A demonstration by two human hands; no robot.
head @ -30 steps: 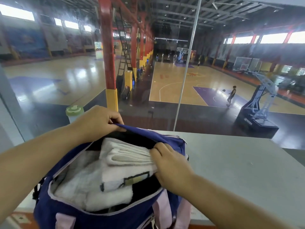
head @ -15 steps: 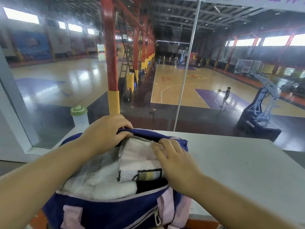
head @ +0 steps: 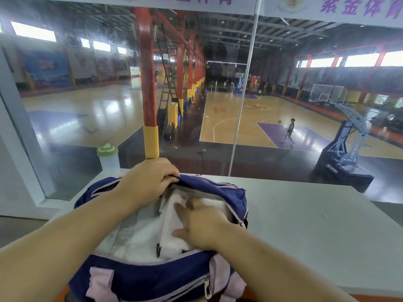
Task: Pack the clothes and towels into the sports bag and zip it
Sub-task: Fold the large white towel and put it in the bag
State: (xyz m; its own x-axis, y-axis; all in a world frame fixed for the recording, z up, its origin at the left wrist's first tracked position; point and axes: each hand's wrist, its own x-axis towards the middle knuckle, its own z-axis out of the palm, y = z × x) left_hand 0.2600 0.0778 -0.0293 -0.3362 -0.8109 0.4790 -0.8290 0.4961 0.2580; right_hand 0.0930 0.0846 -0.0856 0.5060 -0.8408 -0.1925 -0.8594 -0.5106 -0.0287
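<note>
A navy sports bag [head: 139, 277] with pale pink straps sits unzipped on a grey counter [head: 305, 219]. White folded towels [head: 139, 234] fill its opening. My left hand [head: 148, 182] grips the far edge of the bag's opening and holds it up. My right hand [head: 200, 223] lies flat, fingers spread, pressing on the top white towel [head: 172, 243] with a dark stripe at its end, inside the bag. The towel's right part is hidden under my hand.
A clear bottle with a green lid [head: 108, 156] stands on the counter just behind the bag at the left. A glass pane rises directly behind the counter, with a basketball hall beyond it. The counter stretches to the right of the bag.
My right hand has gone from gripping the towel at the bag's rim to pressing it down flat inside. The towel sits lower. My left hand still holds the far edge.
</note>
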